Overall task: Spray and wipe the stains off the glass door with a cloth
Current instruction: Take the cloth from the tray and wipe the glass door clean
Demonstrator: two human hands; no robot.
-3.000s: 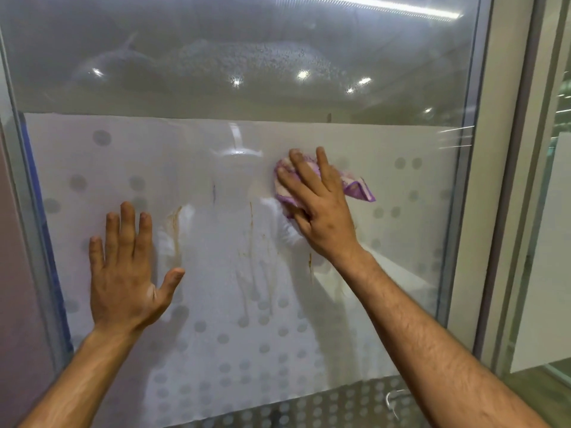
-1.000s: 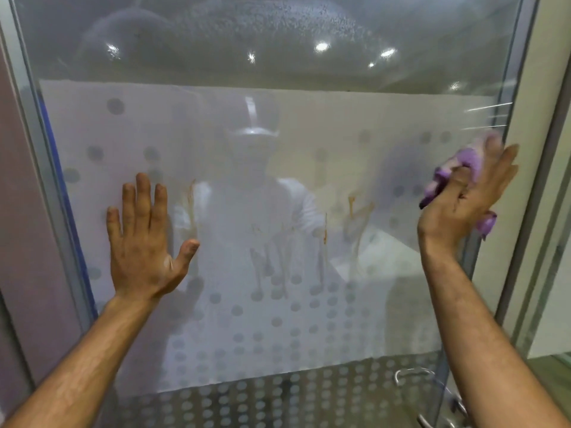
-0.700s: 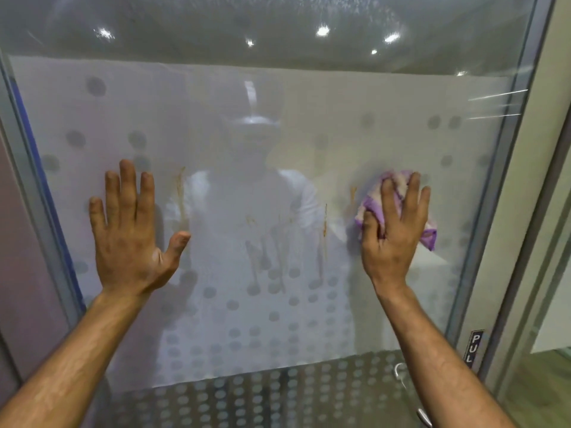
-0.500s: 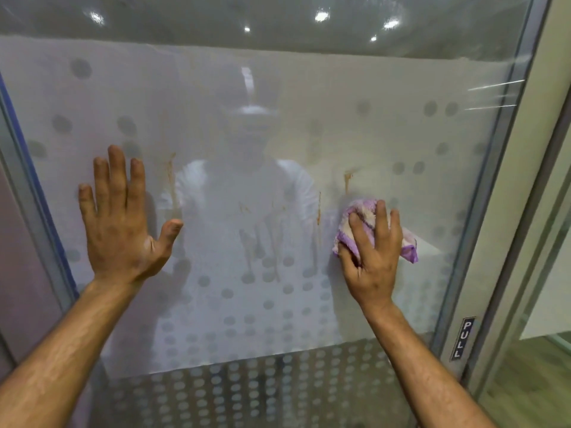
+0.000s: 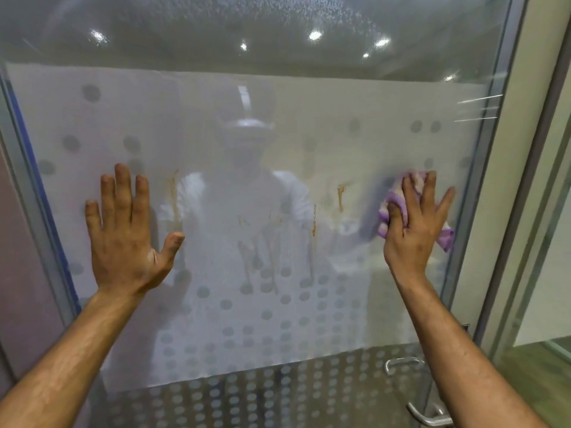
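Right hand [image 5: 415,223], fingers spread flat, presses the purple cloth [image 5: 398,208] on the glass door [image 5: 278,134] near its right edge.
Left hand [image 5: 126,230] braces open-palmed toward the left edge. Brown stains [image 5: 340,196] streak the middle; best to sweep leftward over them with firm, overlapping strokes. No legible writing.

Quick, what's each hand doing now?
Left hand: open, flat on the glass door.
Right hand: open, pressing the cloth on the glass.
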